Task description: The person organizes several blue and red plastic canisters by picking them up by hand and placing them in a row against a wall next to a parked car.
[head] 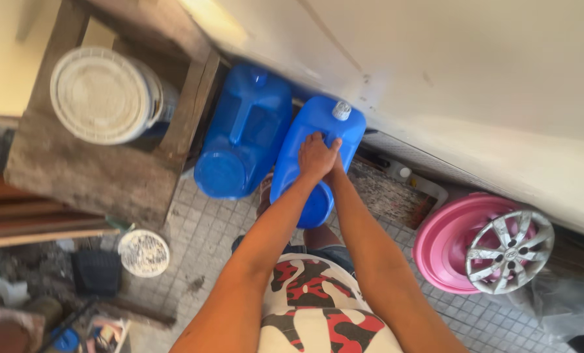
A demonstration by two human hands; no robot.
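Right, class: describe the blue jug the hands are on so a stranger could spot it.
Find the long white wall above the tiled floor. Two blue jugs stand at its foot. Yours is the right-hand jug, with both hands on its handle and a grey screw cap.

second blue jug [243, 131] tight left, white wall [475, 72] behind, tiled floor [207, 235] open

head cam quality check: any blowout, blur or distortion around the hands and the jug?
Head view: the white wall is overexposed, nearly featureless, with a glare patch at the top edge; both hands, left hand over right hand, and the blue jerrycan they grip are evenly lit and fairly sharp; the wide lens bends the tiled floor lines; the lower-left clutter sits in soft shadow.
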